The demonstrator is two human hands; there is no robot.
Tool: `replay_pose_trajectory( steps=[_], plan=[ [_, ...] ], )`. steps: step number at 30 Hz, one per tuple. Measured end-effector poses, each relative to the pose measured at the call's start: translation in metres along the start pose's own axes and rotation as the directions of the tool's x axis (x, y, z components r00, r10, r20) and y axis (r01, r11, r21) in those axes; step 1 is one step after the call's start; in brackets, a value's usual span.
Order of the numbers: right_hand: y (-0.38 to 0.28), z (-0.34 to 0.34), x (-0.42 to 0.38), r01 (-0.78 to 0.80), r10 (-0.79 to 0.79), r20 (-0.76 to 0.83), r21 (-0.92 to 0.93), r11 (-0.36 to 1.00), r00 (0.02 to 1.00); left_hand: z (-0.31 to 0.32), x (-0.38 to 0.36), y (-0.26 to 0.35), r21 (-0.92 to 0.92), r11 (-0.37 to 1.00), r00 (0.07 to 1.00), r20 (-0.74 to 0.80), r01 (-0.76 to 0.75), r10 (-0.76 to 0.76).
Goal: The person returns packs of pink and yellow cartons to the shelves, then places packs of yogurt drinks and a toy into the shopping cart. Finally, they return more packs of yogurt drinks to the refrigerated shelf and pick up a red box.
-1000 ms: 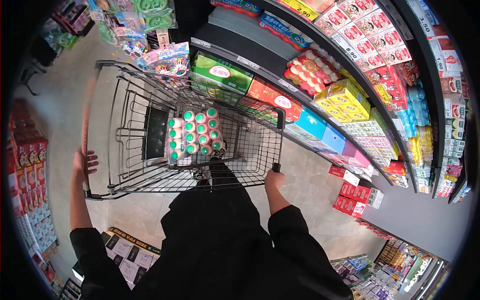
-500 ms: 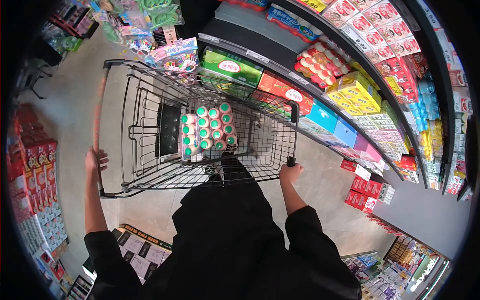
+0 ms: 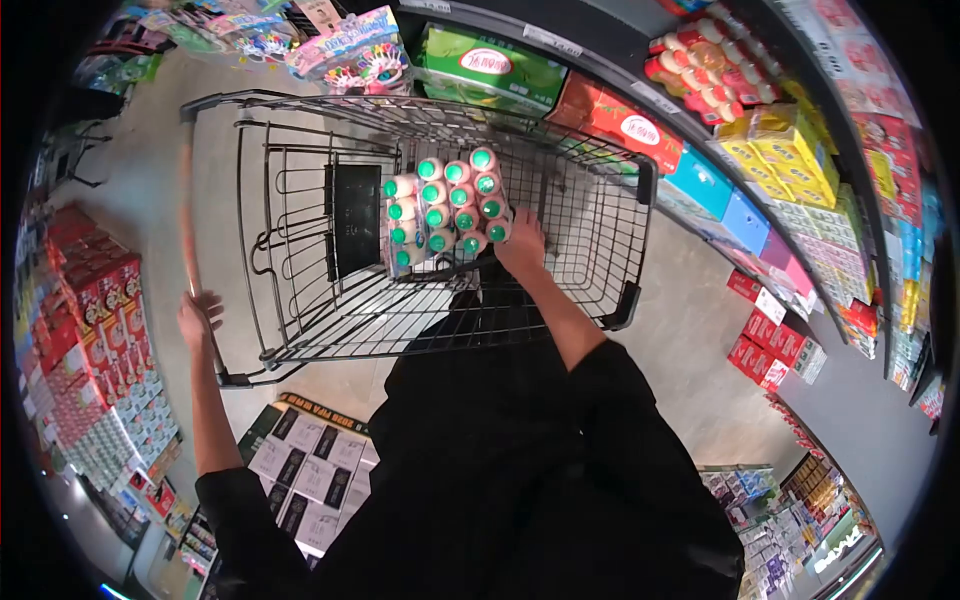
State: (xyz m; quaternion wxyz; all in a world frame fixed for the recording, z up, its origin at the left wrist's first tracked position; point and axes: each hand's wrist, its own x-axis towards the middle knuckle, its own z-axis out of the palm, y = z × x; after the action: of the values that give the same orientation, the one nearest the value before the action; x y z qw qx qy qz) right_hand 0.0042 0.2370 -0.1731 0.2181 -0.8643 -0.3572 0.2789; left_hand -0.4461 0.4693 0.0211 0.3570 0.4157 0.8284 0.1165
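Note:
A black wire shopping cart (image 3: 590,285) stands in front of me. Inside it are wrapped packs of small bottles (image 3: 437,218) with green caps and pale pink bodies. At the left, my left hand (image 3: 201,318) is on the cart's orange handle bar (image 3: 187,220), its thumb and fingers around the bar near the lower end. My right hand (image 3: 522,245) reaches over the cart's side and touches the right edge of the bottle packs; its fingertips are partly hidden against the bottles.
Shelves with green boxes (image 3: 488,65), red boxes (image 3: 610,118) and yellow packs (image 3: 785,150) run along the upper right. Red cartons (image 3: 770,345) stand on the floor at right. Stacked goods (image 3: 105,320) line the left, with white boxes (image 3: 318,475) below.
My right hand has left the cart's front corner and moved inward to the bottles. My left hand stays on the handle. The view has shifted, and the shelves appear farther right.

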Motion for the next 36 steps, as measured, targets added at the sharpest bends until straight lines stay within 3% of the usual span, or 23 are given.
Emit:
replay_pose_trajectory(
  steps=[4,6,11,14,16,18,19,22,23,24,26,27,32,34,36],
  plan=[
    [0.015,0.040,0.028,-0.173,0.172,0.087,0.000,0.985,0.981,-0.002,0.003,-0.003,0.014,0.998,0.998,-0.017,0.056,-0.056],
    [0.014,0.035,0.040,-0.144,0.126,0.279,0.048,0.988,0.952,-0.005,0.002,-0.004,0.000,0.999,0.999,-0.003,0.045,-0.045],
    [0.037,0.073,0.060,-0.085,0.079,0.078,0.065,0.994,0.994,-0.013,0.007,-0.010,0.012,0.995,0.995,-0.024,0.098,-0.098],
    [0.037,0.071,0.070,-0.104,0.085,0.201,0.089,0.991,0.976,-0.020,0.008,-0.017,0.000,0.996,0.995,-0.034,0.092,-0.092],
    [0.039,0.062,0.072,-0.095,0.072,0.173,0.128,0.987,0.982,-0.022,0.010,-0.019,0.006,0.995,0.994,-0.031,0.102,-0.101],
    [0.044,0.047,0.078,-0.187,0.140,0.229,0.196,0.963,0.963,-0.023,0.014,-0.020,-0.009,0.992,0.988,-0.082,0.129,-0.129],
    [0.060,0.045,0.081,-0.232,0.165,0.218,0.328,0.916,0.962,-0.026,0.017,-0.025,-0.011,0.994,0.991,-0.075,0.109,-0.109],
    [0.093,0.034,0.097,-0.195,0.142,0.202,0.274,0.942,0.969,-0.031,0.020,-0.026,-0.007,0.995,0.995,-0.024,0.098,-0.098],
    [0.097,0.028,0.101,-0.297,0.198,0.302,0.329,0.896,0.932,-0.028,0.018,-0.025,0.026,0.996,0.995,-0.055,0.080,-0.079],
    [0.099,0.027,0.106,-0.299,0.204,0.295,0.326,0.897,0.933,-0.025,0.017,-0.022,0.034,0.995,0.994,-0.069,0.093,-0.091],
    [0.092,0.028,0.115,-0.390,0.271,0.449,0.197,0.899,0.851,-0.019,0.010,-0.013,0.068,0.993,0.992,-0.084,0.096,-0.090],
    [0.089,0.025,0.118,-0.421,0.350,0.434,0.075,0.904,0.830,-0.020,0.011,-0.014,0.065,0.995,0.995,-0.072,0.076,-0.071],
    [0.071,0.010,0.122,-0.469,0.380,0.543,0.029,0.883,0.749,-0.019,0.014,-0.013,0.039,0.996,0.995,-0.062,0.080,-0.077],
    [0.059,0.010,0.115,-0.177,0.265,0.406,-0.240,0.954,0.874,-0.018,0.015,-0.012,0.028,0.997,0.997,-0.034,0.071,-0.070],
    [0.038,-0.019,0.095,-0.129,0.237,0.397,-0.280,0.951,0.887,-0.015,0.010,-0.011,0.010,0.996,0.996,-0.034,0.085,-0.084]
  ],
)
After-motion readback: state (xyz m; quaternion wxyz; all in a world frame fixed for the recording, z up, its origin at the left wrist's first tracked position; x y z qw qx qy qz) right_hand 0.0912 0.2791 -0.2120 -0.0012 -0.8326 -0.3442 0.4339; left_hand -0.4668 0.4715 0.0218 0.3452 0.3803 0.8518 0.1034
